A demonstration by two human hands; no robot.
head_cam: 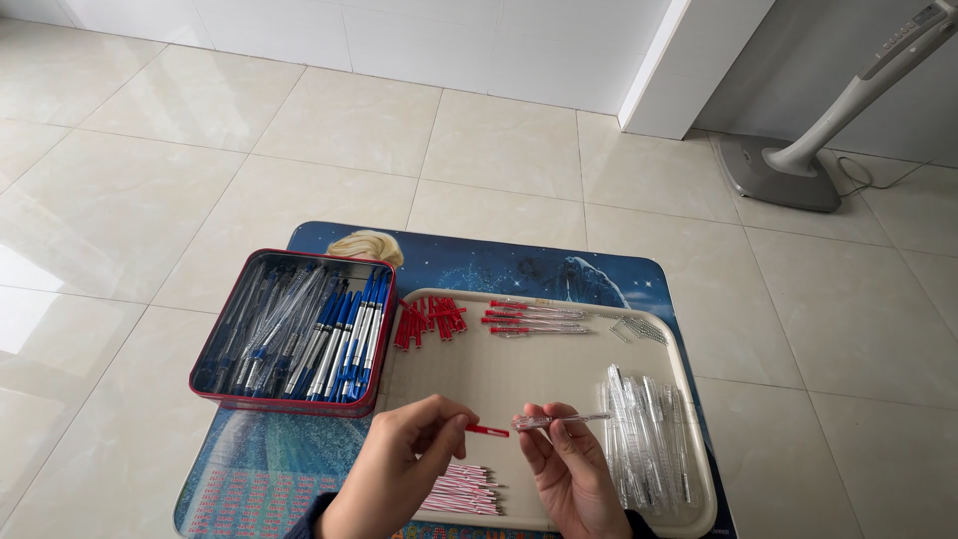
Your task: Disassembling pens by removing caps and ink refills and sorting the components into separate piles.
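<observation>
1. The left hand, at lower centre of the frame, is pinched shut on a small red plastic pen part. The part's long axis runs roughly left to right, its free end pointing right toward the other hand.
2. The right hand, just right of lower centre, is clamped by its fingertips on a clear plastic pen barrel. The barrel lies nearly level, long axis left to right, its right end slightly raised and pointing toward the right of the frame.
3. The red part and the barrel's left end stand close together, apart by a small gap, between the two hands and above the beige plastic tray.
4. On the tray: a heap of clear barrels at right, red caps at upper left, red-tipped refills at upper centre, and a bundle of red-and-white thin refills at the lower edge, partly hidden by the left hand.
5. A red rectangular tin of assembled blue-and-clear pens sits left of the tray on a blue printed tabletop.
6. Both wrists are cut off by the lower frame edge; the small items at the tray's upper right are too small to identify.
</observation>
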